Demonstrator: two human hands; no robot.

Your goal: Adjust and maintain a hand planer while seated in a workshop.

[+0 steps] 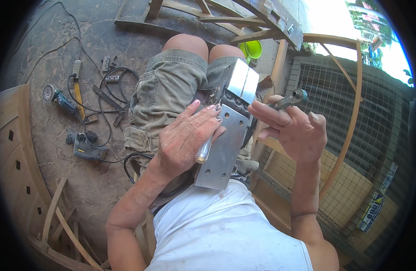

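An upturned electric hand planer lies across my lap, its flat metal sole facing up. Bolts show in the dark slot between its two sole plates. My left hand rests over the planer's left edge, fingertips close to the slot. Under its palm sticks out a silver rod with a brass-coloured tip; its other end is hidden by the fingers. To the right of the slot is my right hand, fingers bent round a grey wrench whose ring end points up and away. Its index fingertip comes near the planer's edge.
On the floor at left lie an angle grinder, a grey corded power tool, a yellow level and tangled cords. Wooden frames stand ahead, near a green cup. A wire-mesh panel is at right.
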